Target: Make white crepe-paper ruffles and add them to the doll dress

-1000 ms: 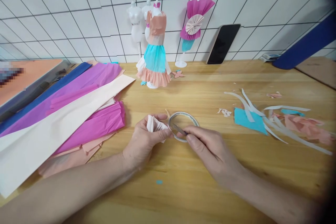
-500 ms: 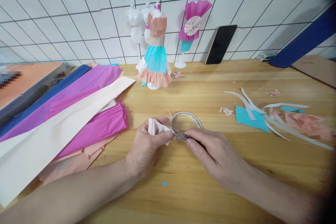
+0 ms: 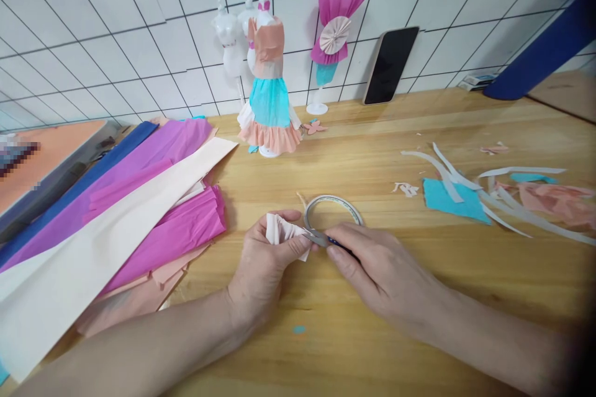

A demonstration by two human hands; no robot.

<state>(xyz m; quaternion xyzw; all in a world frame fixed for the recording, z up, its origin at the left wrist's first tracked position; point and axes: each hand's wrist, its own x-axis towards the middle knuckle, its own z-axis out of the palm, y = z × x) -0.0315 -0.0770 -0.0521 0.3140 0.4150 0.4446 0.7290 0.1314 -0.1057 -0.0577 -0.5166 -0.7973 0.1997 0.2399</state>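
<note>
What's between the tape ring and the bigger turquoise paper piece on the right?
In the head view, small pale scraps lie on the tabletop between the tape ring and the turquoise piece.

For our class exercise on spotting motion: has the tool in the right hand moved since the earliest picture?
Yes: judged against the ring-shaped roll on the table, the tool has moved left and towards the person.
</note>
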